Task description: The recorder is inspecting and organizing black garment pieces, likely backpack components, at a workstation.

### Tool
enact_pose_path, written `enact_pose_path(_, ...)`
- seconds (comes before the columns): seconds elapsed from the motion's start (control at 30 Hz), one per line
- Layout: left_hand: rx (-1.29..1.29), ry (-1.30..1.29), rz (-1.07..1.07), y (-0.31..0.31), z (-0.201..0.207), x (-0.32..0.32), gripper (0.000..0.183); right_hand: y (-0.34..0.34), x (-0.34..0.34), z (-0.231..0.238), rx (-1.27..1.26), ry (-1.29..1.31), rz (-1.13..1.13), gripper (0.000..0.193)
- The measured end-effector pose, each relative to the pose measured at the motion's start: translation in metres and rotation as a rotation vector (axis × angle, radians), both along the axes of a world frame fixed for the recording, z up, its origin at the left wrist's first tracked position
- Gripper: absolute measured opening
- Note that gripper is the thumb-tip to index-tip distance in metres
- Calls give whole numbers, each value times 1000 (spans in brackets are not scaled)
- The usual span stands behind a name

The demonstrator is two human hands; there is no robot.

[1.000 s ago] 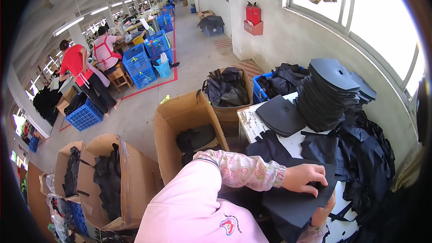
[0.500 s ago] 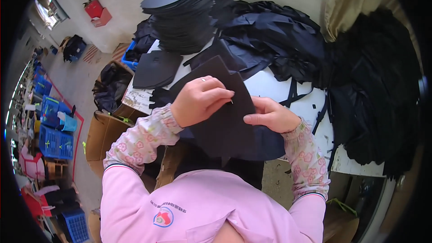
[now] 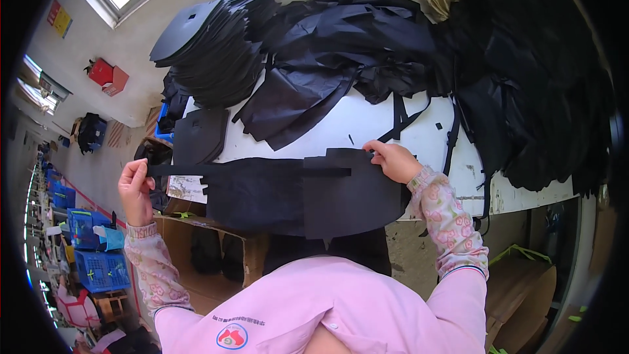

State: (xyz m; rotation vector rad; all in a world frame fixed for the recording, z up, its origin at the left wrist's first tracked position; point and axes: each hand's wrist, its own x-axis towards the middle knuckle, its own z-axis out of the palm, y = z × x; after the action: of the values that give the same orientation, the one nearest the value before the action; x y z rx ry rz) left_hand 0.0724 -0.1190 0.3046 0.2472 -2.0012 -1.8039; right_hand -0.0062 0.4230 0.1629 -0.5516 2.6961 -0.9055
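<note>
My left hand (image 3: 135, 190) is out at the left, fingers pinched on the end of a flat black strap (image 3: 180, 170). The strap runs rightward across a piece of black fabric (image 3: 255, 200) and onto a stiff black panel (image 3: 354, 203). My right hand (image 3: 396, 162) grips the panel's upper right edge, thumb and fingers closed on it. Panel and fabric lie at the table's near edge, in front of my body. Whether the strap is fixed to the panel, I cannot tell.
On the white table (image 3: 327, 137) stands a tall stack of black panels (image 3: 209, 52), with a lower pile (image 3: 200, 134) nearer. Heaped black fabric (image 3: 354, 39) covers the back, and more black pieces (image 3: 524, 92) hang at the right. A cardboard box (image 3: 252, 259) stands below the left edge.
My left hand has moved from over the panel far to the left, drawing the strap out straight. The panel has been lowered and turned; my right hand has shifted to its upper edge.
</note>
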Motion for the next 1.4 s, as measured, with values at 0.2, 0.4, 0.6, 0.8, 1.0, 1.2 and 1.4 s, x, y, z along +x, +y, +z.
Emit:
enact_pose_path(0.2,-1296,-349,-278,1,-58,-34,31,1,8,5,-10,210,-9,34)
enact_pose_path(0.4,-670,-156,-1058,195,-86,-111,47,-14,28,44,46,368,65,50)
enact_pose_path(0.6,-443,-424,-1506,288,-108,-136,51,-21,41,57,29,508,73,52)
enact_pose_path(0.8,-385,-510,-1554,293,-104,-134,48,-22,48,57,94,584,48,54)
enact_pose_path(1.0,-330,-649,-1624,291,-108,-131,41,-27,54,54,147,574,42,50)
enact_pose_path(1.2,-403,-637,-1685,294,-105,-132,42,-26,56,51,140,617,10,50)
enact_pose_path(1.4,-385,-410,-1556,293,-111,-133,68,-23,56,59,116,549,-65,48)
